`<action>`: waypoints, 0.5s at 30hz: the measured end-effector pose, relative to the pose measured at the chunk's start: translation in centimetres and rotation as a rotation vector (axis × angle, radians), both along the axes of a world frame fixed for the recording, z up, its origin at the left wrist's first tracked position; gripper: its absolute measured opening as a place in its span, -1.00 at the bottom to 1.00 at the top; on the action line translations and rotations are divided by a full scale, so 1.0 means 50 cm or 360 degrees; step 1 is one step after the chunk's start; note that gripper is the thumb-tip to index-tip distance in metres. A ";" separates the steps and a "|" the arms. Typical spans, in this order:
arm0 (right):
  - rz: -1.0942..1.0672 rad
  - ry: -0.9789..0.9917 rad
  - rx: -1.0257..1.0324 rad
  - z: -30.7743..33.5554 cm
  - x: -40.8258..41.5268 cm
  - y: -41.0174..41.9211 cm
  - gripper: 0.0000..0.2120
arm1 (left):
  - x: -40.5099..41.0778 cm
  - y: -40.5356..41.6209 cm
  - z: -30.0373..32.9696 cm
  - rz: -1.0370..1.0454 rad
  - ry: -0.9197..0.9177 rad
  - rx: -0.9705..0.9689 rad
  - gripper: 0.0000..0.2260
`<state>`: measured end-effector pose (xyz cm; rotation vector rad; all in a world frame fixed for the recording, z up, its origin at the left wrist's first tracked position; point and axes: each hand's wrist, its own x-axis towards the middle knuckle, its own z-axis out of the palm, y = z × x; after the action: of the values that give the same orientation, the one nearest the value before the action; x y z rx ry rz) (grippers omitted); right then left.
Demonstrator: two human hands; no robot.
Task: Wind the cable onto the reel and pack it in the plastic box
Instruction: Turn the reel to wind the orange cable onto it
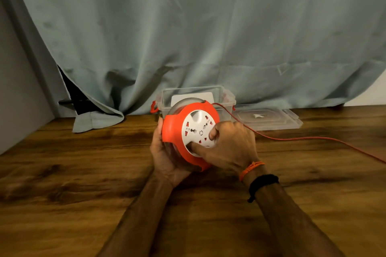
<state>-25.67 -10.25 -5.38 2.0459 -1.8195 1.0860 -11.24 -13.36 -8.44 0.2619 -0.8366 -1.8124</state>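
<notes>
An orange cable reel (173,129) with a white round socket face (196,129) is held just above the wooden table (83,173), tilted toward me. My left hand (163,152) cups its left side and underside. My right hand (229,146) rests on the socket face, thumb and a finger pressed into its recesses. A thin red cable (292,139) leaves the top of the reel and trails right across the table, out of view. Behind the reel stands an open clear plastic box (227,97) with red latches.
The box's clear lid (269,119) lies flat on the table to the right of the box. A grey-green curtain (188,27) hangs behind, its hem resting on the table's far edge. A grey wall (16,100) borders the left side.
</notes>
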 end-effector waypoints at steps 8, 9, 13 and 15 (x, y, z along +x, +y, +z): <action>0.0064 -0.0034 0.0036 0.000 0.004 0.002 -0.36 | 0.002 -0.008 -0.011 -0.0013 0.0016 0.0008 -0.37; 0.0065 0.0001 0.0015 0.001 0.005 0.003 -0.38 | 0.003 -0.008 -0.009 -0.0025 0.0026 0.0000 -0.37; 0.0133 0.0009 0.0054 0.029 -0.018 0.010 -0.55 | 0.008 -0.012 -0.003 -0.0138 0.0084 -0.0040 -0.29; 0.0211 -0.0039 0.0050 0.047 -0.040 0.010 -0.72 | 0.008 -0.015 -0.009 -0.0196 0.0060 -0.0011 -0.29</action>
<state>-27.66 -9.77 -3.01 2.2084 -1.7445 1.1274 -10.82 -14.10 -8.88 0.1744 -0.8482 -1.9228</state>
